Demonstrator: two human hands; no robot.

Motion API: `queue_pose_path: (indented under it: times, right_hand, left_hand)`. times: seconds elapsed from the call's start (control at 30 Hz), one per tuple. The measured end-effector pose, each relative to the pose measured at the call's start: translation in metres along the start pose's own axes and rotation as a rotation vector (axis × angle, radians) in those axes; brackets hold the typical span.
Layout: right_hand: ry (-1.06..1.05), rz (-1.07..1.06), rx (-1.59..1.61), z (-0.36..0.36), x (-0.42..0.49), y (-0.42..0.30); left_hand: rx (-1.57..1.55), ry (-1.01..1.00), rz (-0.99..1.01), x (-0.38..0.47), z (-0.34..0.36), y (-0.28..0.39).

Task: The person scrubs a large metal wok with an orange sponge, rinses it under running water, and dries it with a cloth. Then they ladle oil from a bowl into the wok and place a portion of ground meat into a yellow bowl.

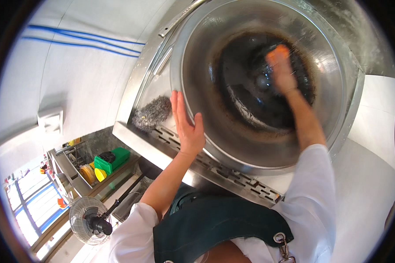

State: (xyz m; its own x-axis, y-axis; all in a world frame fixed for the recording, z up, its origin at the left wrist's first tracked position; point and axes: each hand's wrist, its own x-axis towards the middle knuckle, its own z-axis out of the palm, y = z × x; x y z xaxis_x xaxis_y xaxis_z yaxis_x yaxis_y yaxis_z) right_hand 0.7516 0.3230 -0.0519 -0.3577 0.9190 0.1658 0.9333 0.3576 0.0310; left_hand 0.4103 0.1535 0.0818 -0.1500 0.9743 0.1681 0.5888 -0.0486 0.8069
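A large round metal wok [200, 144] set into a stainless steel stove fills the view before me. Its bowl is dark and shiny at the bottom, with a brown ring around it and a pale scraped-looking streak. Deep inside, my right hand [284, 75], blurred, presses an orange cleaning pad [278, 54] towards the wok's dark far side. Whether the pad is sponge or cloth is unclear. My left hand [189, 128] rests on the wok's near-left rim, fingers straight, thumb apart, holding nothing. Just left of its fingertips lies a grey steel wool scourer [152, 114].
A slotted drain strip [214, 166] runs along the stove's front edge. Metal pipes [182, 18] line its left side. Blue cables [85, 36] cross the white wall. Lower left are a standing fan [90, 220] and a green bin [115, 159].
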Motion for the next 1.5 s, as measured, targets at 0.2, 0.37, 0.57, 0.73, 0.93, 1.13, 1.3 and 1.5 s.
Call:
queue_pose_path:
  times: [0.2, 0.37, 0.57, 0.73, 0.93, 1.13, 1.3, 1.5]
  right_hand:
    - [-0.081, -0.003, 1.011, -0.034, -0.045, -0.209]
    - [-0.029, 0.105, 1.209, -0.144, -0.069, -0.28]
    - [-0.113, 0.202, 0.151, -0.199, -0.234, -0.206]
    - [0.279, 0.974, 0.519, -0.239, -0.291, -0.031]
    - [0.548, 1.085, 1.536, -0.263, -0.243, -0.074]
    - [0.259, 0.991, 1.75, -0.218, -0.148, -0.161]
    - [-0.02, 0.486, 1.416, -0.187, -0.083, -0.2]
    - [-0.484, -0.197, 0.925, -0.08, -0.074, -0.194]
  left_hand:
    - [-0.12, 0.066, 0.073, -0.004, 0.001, -0.014]
    - [-0.278, 0.028, 0.087, -0.001, 0.0, -0.018]
    - [-0.07, 0.011, 0.257, -0.02, -0.068, -0.045]
    - [-0.156, 0.417, -0.113, -0.081, -0.174, -0.145]
    - [-0.453, -0.408, -0.911, -0.179, -0.148, -0.212]
    - [-0.69, -0.193, -1.033, -0.227, -0.046, -0.186]
    - [-0.391, -0.133, -0.898, -0.249, -0.032, -0.179]
    - [-0.767, -0.238, -1.316, -0.295, 0.004, -0.164]
